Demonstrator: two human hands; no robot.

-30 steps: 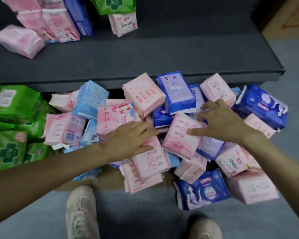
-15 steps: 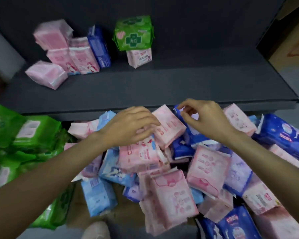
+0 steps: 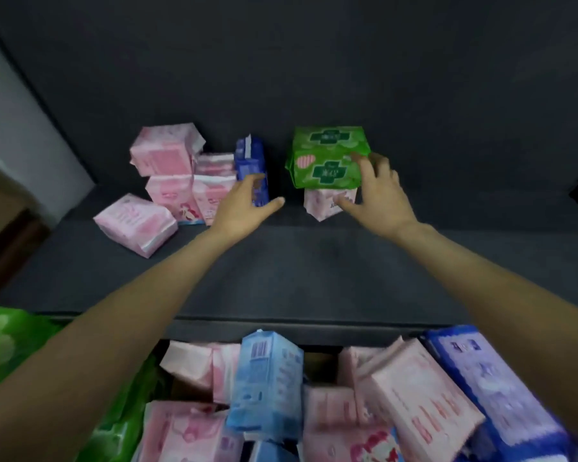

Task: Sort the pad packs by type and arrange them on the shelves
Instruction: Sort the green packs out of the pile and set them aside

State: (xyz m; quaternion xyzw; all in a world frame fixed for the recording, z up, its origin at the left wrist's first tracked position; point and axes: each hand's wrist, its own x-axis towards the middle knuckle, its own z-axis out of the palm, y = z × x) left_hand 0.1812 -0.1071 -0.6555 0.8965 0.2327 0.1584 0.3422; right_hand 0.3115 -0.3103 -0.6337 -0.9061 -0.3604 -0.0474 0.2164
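Green pack sits at the back of the shelf, perched on a small pink pack (top-heavy stack). Right hand spread loose against both, fingers straight, gripping nothing. Left hand also relaxed, fingers on the upright blue pack, no clasp visible. Risk: nudging the pink pack could tip the green one off; a push from the left hand could topple the blue one into the pink stack. Unsorted pile below the shelf.
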